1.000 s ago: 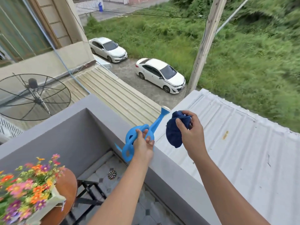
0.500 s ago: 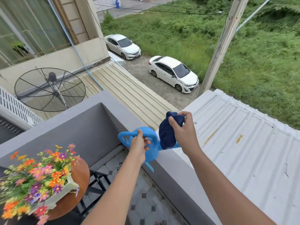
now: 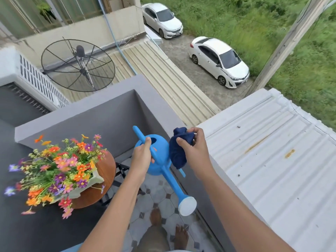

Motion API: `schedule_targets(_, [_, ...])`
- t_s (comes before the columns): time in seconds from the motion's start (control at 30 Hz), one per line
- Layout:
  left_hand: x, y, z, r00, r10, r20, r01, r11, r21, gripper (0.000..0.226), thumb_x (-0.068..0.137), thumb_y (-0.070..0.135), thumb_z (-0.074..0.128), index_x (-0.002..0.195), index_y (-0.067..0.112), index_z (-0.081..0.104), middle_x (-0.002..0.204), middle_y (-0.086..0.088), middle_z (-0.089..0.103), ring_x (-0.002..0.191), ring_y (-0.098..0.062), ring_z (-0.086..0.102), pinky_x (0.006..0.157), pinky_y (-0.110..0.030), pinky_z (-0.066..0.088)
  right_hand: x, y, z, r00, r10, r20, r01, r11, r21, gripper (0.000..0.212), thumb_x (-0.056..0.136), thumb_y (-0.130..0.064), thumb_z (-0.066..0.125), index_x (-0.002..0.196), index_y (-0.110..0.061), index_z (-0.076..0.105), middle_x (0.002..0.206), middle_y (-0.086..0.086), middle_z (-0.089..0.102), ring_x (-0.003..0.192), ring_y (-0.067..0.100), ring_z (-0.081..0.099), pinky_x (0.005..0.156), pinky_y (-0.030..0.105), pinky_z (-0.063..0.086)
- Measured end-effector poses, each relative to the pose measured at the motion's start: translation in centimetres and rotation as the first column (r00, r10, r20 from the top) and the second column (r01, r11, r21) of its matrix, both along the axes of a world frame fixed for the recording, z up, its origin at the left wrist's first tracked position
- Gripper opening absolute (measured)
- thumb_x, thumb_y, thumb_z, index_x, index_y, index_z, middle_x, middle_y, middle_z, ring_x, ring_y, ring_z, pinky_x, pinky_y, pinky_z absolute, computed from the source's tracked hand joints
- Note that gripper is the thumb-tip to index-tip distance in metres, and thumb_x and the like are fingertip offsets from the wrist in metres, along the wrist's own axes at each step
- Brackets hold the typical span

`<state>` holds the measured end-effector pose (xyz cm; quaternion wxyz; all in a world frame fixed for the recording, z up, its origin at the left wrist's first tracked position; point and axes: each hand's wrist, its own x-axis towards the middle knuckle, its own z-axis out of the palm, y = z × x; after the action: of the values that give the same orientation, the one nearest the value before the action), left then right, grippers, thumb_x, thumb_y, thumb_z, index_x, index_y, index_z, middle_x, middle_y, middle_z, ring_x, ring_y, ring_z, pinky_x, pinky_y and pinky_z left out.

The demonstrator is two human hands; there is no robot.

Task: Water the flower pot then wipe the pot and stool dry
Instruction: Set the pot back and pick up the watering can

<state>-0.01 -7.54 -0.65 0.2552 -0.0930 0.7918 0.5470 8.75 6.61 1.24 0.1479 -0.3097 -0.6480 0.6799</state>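
My left hand grips the handle of a blue watering can, whose spout ends in a white rose pointing down toward my feet. My right hand holds a bunched dark blue cloth just right of the can. At lower left a pale rectangular flower pot full of orange, pink and purple flowers sits on a round brown wooden stool with black folding legs. The can hangs to the right of the stool, apart from the pot.
A grey balcony wall runs behind the stool and along my right side. Patterned floor tiles lie below, with my bare feet on them. A corrugated metal roof lies beyond the wall on the right.
The watering can has swung round: its spout pointed up and away over the wall, now it points down toward me. Both hands moved back inside the balcony, and my view dropped toward the pot.
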Motion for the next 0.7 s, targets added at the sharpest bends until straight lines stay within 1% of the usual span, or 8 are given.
schedule_targets(0.07, [-1.4,-1.2,-2.2,0.999,-0.022,0.024,0.022,0.999,-0.040,0.047,0.092,0.052,0.040,0.081,0.010,0.059,0.058,-0.003,0.051,0.054,-0.017,0.046,0.058,-0.032,0.033,-1.7,-1.4,-1.5,0.999,0.044,0.033,-0.042,0.998,-0.053,0.029,0.085,-0.012,0.068,0.099,-0.029,0.049,0.095,-0.014,0.062,0.086,0.013,0.059,0.077,0.035,0.051])
schedule_targets(0.13, [-3.0,-2.1,-5.8,0.998,-0.022,0.051,0.026,0.997,-0.079,0.042,0.092,0.049,0.044,0.078,0.011,0.056,0.061,-0.004,0.051,0.055,-0.017,0.047,0.057,-0.032,0.034,-3.7,-2.7,-4.3,0.993,0.085,0.086,-0.075,0.991,-0.113,0.030,0.078,-0.015,0.065,0.099,-0.029,0.048,0.095,-0.010,0.062,0.085,0.013,0.059,0.074,0.035,0.050])
schedule_targets(0.27, [-5.5,-3.5,-15.3,0.990,-0.052,0.134,0.075,0.982,-0.171,0.032,0.092,0.044,0.044,0.079,0.016,0.054,0.071,-0.004,0.054,0.063,-0.023,0.051,0.061,-0.033,0.040,-6.5,-4.7,-11.6,0.955,0.201,0.216,-0.164,0.971,-0.175,0.028,0.083,-0.006,0.059,0.100,-0.020,0.042,0.091,-0.004,0.054,0.070,-0.001,0.052,0.063,0.020,0.043])
schedule_targets(0.4, [-8.4,-4.7,-29.2,0.978,-0.027,0.209,0.090,0.951,-0.295,0.044,0.090,0.047,0.043,0.099,0.007,0.060,0.094,-0.014,0.067,0.085,-0.034,0.064,0.078,-0.042,0.054,-8.3,-5.6,-24.4,0.910,0.151,0.386,-0.078,0.977,-0.198,0.025,0.083,-0.001,0.058,0.097,-0.016,0.044,0.085,-0.004,0.052,0.070,0.005,0.050,0.054,0.011,0.040])
schedule_targets(0.5, [-10.5,-5.2,-39.8,0.974,-0.036,0.224,0.123,0.912,-0.390,0.046,0.095,0.037,0.045,0.111,-0.003,0.060,0.113,-0.026,0.065,0.106,-0.039,0.061,0.088,-0.041,0.048,-9.5,-6.0,-34.3,0.875,0.103,0.474,-0.020,0.984,-0.177,0.026,0.071,-0.013,0.061,0.087,-0.020,0.041,0.080,-0.005,0.046,0.069,0.010,0.046,0.057,0.020,0.037])
schedule_targets(0.57, [-11.4,-4.7,-45.5,0.956,-0.074,0.284,0.190,0.892,-0.410,0.042,0.095,0.029,0.048,0.116,-0.006,0.060,0.119,-0.024,0.063,0.114,-0.037,0.057,0.088,-0.037,0.043,-9.5,-6.1,-40.0,0.860,0.100,0.500,-0.027,0.988,-0.151,0.029,0.077,-0.003,0.064,0.082,-0.018,0.040,0.078,-0.004,0.043,0.066,0.009,0.043,0.053,0.018,0.036])
schedule_targets(0.63, [-12.2,-4.1,-51.2,0.945,-0.074,0.319,0.198,0.904,-0.379,0.036,0.090,0.024,0.054,0.110,-0.004,0.062,0.115,-0.021,0.065,0.110,-0.034,0.060,0.078,-0.032,0.042,-9.1,-6.0,-45.4,0.851,0.100,0.516,-0.023,0.988,-0.155,0.028,0.083,0.007,0.062,0.091,-0.012,0.044,0.082,0.001,0.048,0.068,0.010,0.048,0.052,0.014,0.041])
schedule_targets(0.7, [-13.4,-4.1,-56.8,0.941,-0.078,0.328,0.206,0.903,-0.378,0.032,0.088,0.023,0.055,0.107,-0.003,0.062,0.110,-0.022,0.066,0.106,-0.035,0.061,0.073,-0.031,0.040,-8.8,-5.6,-49.8,0.853,0.129,0.506,-0.006,0.971,-0.238,0.029,0.082,0.003,0.065,0.101,-0.011,0.048,0.088,0.005,0.057,0.077,0.016,0.058,0.061,0.017,0.049])
